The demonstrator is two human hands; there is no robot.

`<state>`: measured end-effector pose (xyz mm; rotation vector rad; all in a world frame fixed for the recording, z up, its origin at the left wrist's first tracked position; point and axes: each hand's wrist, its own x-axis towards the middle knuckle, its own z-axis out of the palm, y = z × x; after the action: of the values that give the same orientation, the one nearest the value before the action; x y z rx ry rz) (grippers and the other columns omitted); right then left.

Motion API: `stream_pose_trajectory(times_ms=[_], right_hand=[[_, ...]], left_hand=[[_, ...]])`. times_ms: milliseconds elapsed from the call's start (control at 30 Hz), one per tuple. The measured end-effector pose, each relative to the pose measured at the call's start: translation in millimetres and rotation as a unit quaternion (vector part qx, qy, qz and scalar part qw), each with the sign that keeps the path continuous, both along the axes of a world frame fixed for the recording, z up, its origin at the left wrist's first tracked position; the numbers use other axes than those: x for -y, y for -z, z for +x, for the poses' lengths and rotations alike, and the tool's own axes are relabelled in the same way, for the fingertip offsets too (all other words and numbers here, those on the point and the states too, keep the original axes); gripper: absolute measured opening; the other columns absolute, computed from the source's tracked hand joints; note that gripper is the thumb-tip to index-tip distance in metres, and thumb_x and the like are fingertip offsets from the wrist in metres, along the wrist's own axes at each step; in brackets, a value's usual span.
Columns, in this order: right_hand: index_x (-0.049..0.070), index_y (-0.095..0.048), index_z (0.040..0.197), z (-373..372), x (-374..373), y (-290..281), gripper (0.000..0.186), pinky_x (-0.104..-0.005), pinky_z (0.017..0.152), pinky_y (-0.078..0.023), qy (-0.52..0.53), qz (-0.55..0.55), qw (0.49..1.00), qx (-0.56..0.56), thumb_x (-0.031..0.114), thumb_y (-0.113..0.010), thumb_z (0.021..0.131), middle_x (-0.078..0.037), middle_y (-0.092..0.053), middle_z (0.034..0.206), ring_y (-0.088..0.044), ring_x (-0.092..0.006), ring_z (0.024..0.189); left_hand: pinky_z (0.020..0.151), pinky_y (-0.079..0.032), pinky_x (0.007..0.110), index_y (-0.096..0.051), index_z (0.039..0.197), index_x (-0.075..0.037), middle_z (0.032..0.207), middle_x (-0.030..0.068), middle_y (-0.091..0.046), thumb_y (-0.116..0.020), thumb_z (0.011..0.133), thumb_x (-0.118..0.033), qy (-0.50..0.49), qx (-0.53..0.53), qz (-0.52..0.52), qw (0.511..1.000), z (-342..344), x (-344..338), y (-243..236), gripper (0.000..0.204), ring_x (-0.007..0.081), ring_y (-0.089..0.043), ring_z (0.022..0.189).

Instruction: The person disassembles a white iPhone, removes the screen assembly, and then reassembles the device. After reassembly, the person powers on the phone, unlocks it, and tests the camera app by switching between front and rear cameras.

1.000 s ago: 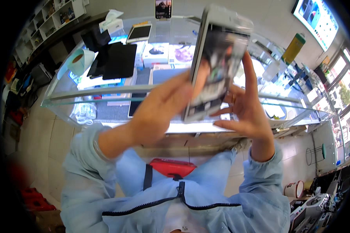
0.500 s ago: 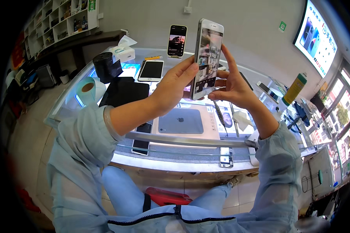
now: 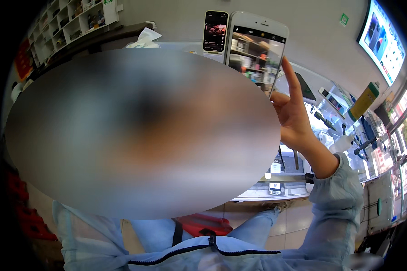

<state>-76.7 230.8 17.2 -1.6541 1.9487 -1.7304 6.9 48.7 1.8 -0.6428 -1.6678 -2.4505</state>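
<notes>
A white smartphone (image 3: 256, 54) is held upright above the counter, its lit screen showing a camera picture of shelves. My right hand (image 3: 296, 119) grips its right side, with the index finger stretched up along the edge and the other fingers curled by the lower part. A large blurred oval hides my left hand, the phone's lower end and most of the counter. Just left of the held phone, a second phone (image 3: 215, 31) with a pale frame stands upright, its screen lit.
To the right on the glass counter are a yellow-green can (image 3: 364, 101), a white phone (image 3: 332, 101) and a dark flat device (image 3: 305, 86). A phone with exposed parts (image 3: 276, 188) lies near the front edge. Tissue (image 3: 145, 37) shows at the back, before wall shelves (image 3: 79, 22).
The held phone now looks larger and turned more face-on, and its screen picture differs. A blurred oval now covers my left hand and much of the counter. The view has shifted slightly.
</notes>
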Motion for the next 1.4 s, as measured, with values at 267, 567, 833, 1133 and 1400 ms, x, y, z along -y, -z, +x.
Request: stream_pose_trajectory(times_ms=[267, 567, 833, 1133, 1400], right_hand=[[0.016, 0.007, 0.141, 4.1, -3.0, 1.8, 0.098, -0.0224, 0.059, -0.051, 0.011, 0.019, 1.000, -0.013, -0.002, -0.063, 0.075, -0.012, -0.063, 0.092, -0.063, -0.0173, 0.085], [0.018, 0.008, 0.141, -2.0, -1.6, 4.3, 0.099, -0.0313, 0.070, -0.053, -0.035, -0.001, 0.998, 0.055, -0.002, -0.062, 0.074, -0.019, -0.059, 0.105, -0.062, -0.0236, 0.093], [0.022, 0.009, 0.141, -21.7, -4.9, 4.9, 0.095, -0.0463, 0.077, -0.053, -0.122, 0.022, 0.986, 0.111, 0.001, -0.058, 0.077, -0.027, -0.051, 0.115, -0.060, -0.0327, 0.098], [0.022, 0.007, 0.141, -20.6, -6.7, 6.4, 0.089, -0.0401, 0.070, -0.057, -0.075, 0.029, 0.991, 0.109, 0.003, -0.056, 0.082, -0.024, -0.058, 0.107, -0.063, -0.0295, 0.090], [0.022, 0.006, 0.141, -20.2, -3.2, 7.7, 0.093, -0.0419, 0.071, -0.056, -0.082, 0.008, 0.991, 0.106, 0.003, -0.060, 0.079, -0.024, -0.058, 0.106, -0.063, -0.0308, 0.089]], left_hand=[[0.086, -0.045, 0.040, -0.036, 0.127, -0.004, 0.120, 0.0108, -0.049, -0.025, 0.096, -0.029, 0.138, -0.016, 0.088, 0.986, -5.3, 14.0, 0.7, 0.041, 0.0218, -0.052, 0.107], [0.081, -0.046, 0.041, -0.038, 0.125, -0.005, 0.116, 0.0104, -0.051, -0.022, 0.097, -0.030, -0.062, 0.017, -0.107, 0.992, -7.4, 3.6, 8.1, 0.041, 0.0215, -0.053, 0.103], [0.081, -0.047, 0.040, -0.039, 0.124, -0.003, 0.114, 0.0111, -0.052, -0.027, 0.097, -0.030, 0.045, 0.045, -0.001, 0.998, 0.7, 6.4, -5.0, 0.039, 0.0200, -0.054, 0.100], [0.086, -0.047, 0.040, -0.037, 0.126, -0.003, 0.119, 0.0109, -0.050, -0.029, 0.097, -0.030, 0.043, 0.069, -0.012, 0.997, 4.6, 2.1, -10.5, 0.040, 0.0188, -0.053, 0.106], [0.085, -0.049, 0.041, -0.039, 0.125, -0.005, 0.117, 0.0096, -0.053, -0.028, 0.097, -0.030, 0.064, 0.053, -0.008, 0.996, 1.7, 6.9, -7.5, 0.039, 0.0196, -0.054, 0.105]])
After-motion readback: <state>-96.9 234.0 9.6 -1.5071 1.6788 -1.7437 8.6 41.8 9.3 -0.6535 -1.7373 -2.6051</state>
